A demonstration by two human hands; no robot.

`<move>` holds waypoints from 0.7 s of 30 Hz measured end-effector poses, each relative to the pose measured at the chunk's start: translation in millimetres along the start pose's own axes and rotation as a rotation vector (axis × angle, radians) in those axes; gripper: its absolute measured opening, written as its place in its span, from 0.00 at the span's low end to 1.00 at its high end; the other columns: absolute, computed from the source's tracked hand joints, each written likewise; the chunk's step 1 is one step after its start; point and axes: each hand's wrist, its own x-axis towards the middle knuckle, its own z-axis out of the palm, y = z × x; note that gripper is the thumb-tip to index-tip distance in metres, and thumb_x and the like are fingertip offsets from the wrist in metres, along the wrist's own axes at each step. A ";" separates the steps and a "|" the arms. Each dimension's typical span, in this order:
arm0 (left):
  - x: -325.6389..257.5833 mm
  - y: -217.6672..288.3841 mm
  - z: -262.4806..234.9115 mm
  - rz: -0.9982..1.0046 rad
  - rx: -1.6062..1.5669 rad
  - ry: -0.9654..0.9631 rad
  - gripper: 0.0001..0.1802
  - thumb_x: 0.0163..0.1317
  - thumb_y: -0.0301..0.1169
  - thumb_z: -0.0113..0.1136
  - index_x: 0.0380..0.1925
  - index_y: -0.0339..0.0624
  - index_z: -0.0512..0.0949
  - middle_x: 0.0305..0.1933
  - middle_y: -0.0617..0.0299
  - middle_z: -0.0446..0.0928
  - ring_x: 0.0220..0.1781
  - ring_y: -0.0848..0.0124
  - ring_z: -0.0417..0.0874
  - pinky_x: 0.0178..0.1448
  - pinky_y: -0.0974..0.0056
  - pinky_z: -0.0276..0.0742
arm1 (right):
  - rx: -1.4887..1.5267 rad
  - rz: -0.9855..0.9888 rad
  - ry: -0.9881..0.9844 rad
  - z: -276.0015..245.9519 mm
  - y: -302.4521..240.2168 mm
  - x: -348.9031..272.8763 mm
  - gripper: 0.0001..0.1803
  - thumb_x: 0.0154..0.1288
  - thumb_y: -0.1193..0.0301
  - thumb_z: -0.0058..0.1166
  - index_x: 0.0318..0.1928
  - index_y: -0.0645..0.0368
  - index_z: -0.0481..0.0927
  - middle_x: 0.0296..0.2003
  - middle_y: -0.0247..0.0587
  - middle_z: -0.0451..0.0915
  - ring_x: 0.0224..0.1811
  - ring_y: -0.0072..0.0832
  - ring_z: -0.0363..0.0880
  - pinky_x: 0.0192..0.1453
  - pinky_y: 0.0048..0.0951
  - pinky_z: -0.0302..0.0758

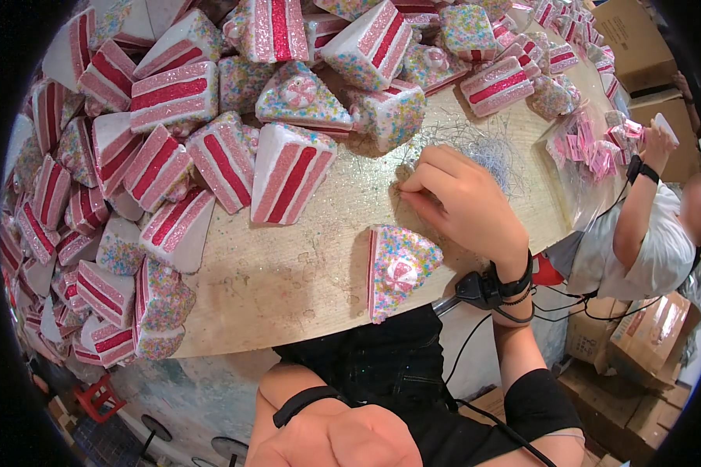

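Note:
My right hand [466,204] is over the table, beyond a fake cake slice. Its thumb and index finger are pinched close to the tabletop, and whatever they hold is too small or hidden to name. Beside it lies a tangle of fine pale threads [489,162]. The nearest cake slice [403,268] lies near the front edge, sprinkle side up, with a pink-and-white swirl candy on it. My left hand [346,440] is raised close at the bottom of the view, away from the table; its fingers cannot be made out.
Pink-and-white striped cake slices [292,175] are heaped along the table's left and far sides. Pink tags [592,152] lie on clear plastic at the right. Another person [639,241] sits there, near cardboard boxes [650,338]. Black cables [568,307] run from my right wristband.

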 end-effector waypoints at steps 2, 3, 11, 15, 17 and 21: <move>-4.2 2.5 15.2 0.026 0.060 0.169 0.19 0.56 0.09 0.59 0.22 0.49 0.66 0.25 0.69 0.80 0.26 0.73 0.67 0.25 0.72 0.66 | 0.014 -0.006 0.018 1.0 -1.0 0.1 0.09 0.51 0.78 0.64 0.31 0.60 0.76 0.30 0.41 0.72 0.34 0.40 0.74 0.37 0.38 0.71; -9.0 -3.8 31.5 0.081 0.086 0.331 0.19 0.55 0.09 0.59 0.22 0.49 0.66 0.25 0.69 0.80 0.26 0.73 0.67 0.25 0.72 0.66 | 0.011 0.000 0.014 1.2 0.6 0.4 0.09 0.51 0.78 0.64 0.31 0.61 0.76 0.30 0.41 0.72 0.34 0.40 0.74 0.37 0.38 0.71; -1.6 -0.1 -2.0 0.007 0.027 -0.024 0.19 0.55 0.10 0.61 0.21 0.49 0.68 0.26 0.72 0.81 0.26 0.74 0.67 0.24 0.73 0.66 | -0.008 0.014 -0.028 0.0 2.5 -0.7 0.06 0.56 0.73 0.59 0.32 0.59 0.75 0.32 0.41 0.71 0.37 0.40 0.74 0.42 0.38 0.73; 3.9 8.6 0.0 -0.091 0.158 -0.035 0.17 0.54 0.11 0.63 0.19 0.48 0.71 0.28 0.74 0.82 0.27 0.75 0.67 0.24 0.73 0.64 | -0.017 0.011 -0.004 1.1 1.9 -0.6 0.06 0.56 0.73 0.59 0.32 0.58 0.75 0.32 0.40 0.72 0.37 0.39 0.74 0.42 0.38 0.73; -0.1 13.1 -1.9 -0.098 0.266 -0.028 0.18 0.54 0.12 0.65 0.18 0.47 0.71 0.29 0.76 0.83 0.28 0.75 0.67 0.24 0.73 0.63 | -0.031 0.003 0.020 1.6 2.7 -1.1 0.07 0.54 0.75 0.61 0.33 0.59 0.75 0.32 0.40 0.72 0.36 0.39 0.75 0.41 0.37 0.73; -5.7 19.6 -10.5 -0.049 0.425 -0.080 0.19 0.53 0.14 0.67 0.15 0.47 0.70 0.30 0.78 0.83 0.29 0.76 0.66 0.25 0.72 0.62 | -0.068 -0.012 0.038 2.6 5.4 -1.6 0.11 0.52 0.78 0.63 0.36 0.60 0.75 0.33 0.41 0.72 0.36 0.38 0.74 0.39 0.35 0.73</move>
